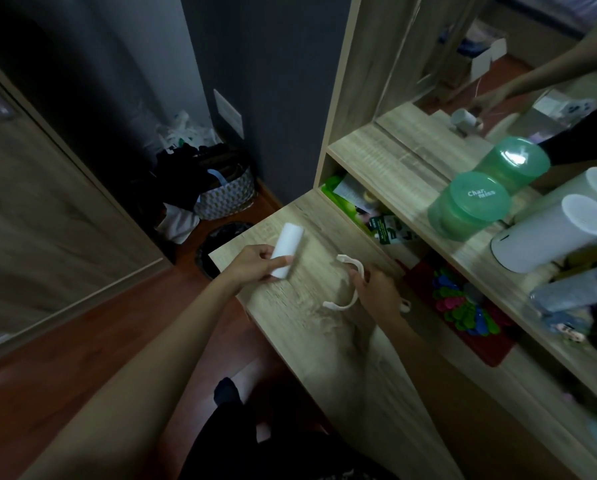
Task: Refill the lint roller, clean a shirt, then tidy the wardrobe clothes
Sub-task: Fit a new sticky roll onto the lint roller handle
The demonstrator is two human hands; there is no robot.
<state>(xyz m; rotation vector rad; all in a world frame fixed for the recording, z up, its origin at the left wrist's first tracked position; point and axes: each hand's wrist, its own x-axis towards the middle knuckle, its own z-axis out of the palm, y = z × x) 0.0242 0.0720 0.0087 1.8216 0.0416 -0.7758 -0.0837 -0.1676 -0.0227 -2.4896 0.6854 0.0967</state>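
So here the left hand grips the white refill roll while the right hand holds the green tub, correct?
Not quite. In the head view the left hand does grip the white refill roll, but the right hand holds the white roller handle at the desk top; the green tub stands untouched on the shelf.

Printed in white on the lid of the green tub (477,199): "Char miss", up on the shelf (387,161), well beyond and right of the fingers (357,277) of the right hand (376,291). Small print on a dark green packet (389,230) just past those fingers, too blurred to read.
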